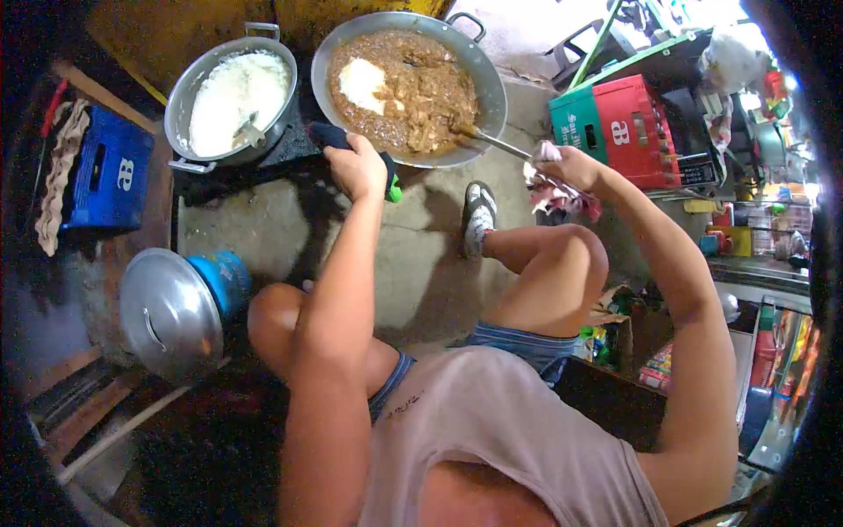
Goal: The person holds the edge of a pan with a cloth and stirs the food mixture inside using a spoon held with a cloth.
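A wide metal pan [497, 109] holds brown, saucy food with a white mound [362, 84] at its left side. My right hand [573, 168], with a pinkish-white cloth [560, 197] bunched in it, grips the handle of a long metal utensil [504, 143]; its tip rests in the brown food. My left hand [359, 168] is closed on a dark cloth [329, 136] at the pan's lower left rim. Left of the pan stands a metal pot [178, 99] of white food, likely rice, with a metal spoon or ladle [249, 132] in it.
A round metal lid [171, 313] leans by a blue container [224, 280] at lower left. A blue crate [112, 171] stands at far left, and a red and green crate [612, 132] at right of the pan. My feet and knees are on the concrete floor side below the pan.
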Demonstrator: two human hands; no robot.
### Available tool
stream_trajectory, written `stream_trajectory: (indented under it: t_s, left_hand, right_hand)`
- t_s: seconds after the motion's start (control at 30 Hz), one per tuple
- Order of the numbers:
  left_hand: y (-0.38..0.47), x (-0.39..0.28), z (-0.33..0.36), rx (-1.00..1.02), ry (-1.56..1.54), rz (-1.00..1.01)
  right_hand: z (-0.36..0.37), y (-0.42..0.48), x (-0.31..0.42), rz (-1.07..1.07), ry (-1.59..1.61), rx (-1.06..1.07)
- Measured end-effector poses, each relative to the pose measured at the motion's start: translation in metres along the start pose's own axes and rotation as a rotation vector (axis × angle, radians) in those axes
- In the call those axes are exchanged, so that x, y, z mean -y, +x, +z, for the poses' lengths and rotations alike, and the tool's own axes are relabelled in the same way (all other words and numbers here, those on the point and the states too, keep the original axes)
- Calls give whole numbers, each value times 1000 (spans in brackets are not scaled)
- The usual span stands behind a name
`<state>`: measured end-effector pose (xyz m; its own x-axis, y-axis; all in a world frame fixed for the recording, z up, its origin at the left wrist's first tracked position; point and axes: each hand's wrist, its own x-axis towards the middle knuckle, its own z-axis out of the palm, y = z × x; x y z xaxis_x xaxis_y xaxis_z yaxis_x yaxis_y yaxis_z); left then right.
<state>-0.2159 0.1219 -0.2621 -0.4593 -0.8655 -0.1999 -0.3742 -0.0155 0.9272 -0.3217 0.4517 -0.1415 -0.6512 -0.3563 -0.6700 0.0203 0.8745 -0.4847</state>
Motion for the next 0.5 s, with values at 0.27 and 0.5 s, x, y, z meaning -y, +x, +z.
stream_trajectory:
  t_s: [0.27,0.5]
  left_hand:
    - [-7,-10,11,26,163,-7]
    - [19,23,7,-123,76,15]
  right_hand:
    - [17,78,76,-73,-356,-370]
    - [24,9,105,88,-370,-165]
